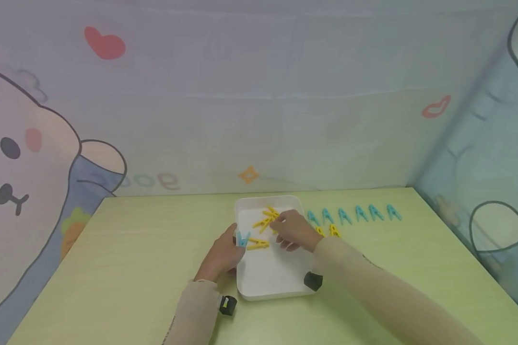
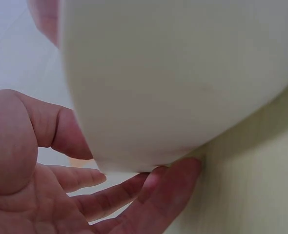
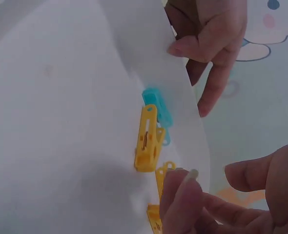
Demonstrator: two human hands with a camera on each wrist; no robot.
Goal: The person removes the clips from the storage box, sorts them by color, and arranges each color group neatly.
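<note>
My left hand (image 1: 222, 254) grips the left side of a white tray (image 1: 269, 280). In the right wrist view, its thumb lies inside the tray's rim, with the fingers outside. My right hand (image 1: 294, 231) reaches into the tray beside several yellow clothespins (image 1: 264, 223). Its fingers (image 3: 183, 200) lie over a yellow clothespin, apart from the thumb, and nothing shows gripped between them. Close to my left thumb are a blue clothespin (image 1: 243, 239) and a yellow clothespin (image 1: 258, 244), also inside the tray. The left wrist view shows mostly the tray's outer wall (image 2: 173, 87).
Blue clothespins (image 1: 344, 216) stand in a row on the table (image 1: 406, 258), right of the tray. In front of them are yellow clothespins (image 1: 334, 231), partly hidden by my right wrist. A printed cloth (image 1: 259, 120) hangs along the table's back edge.
</note>
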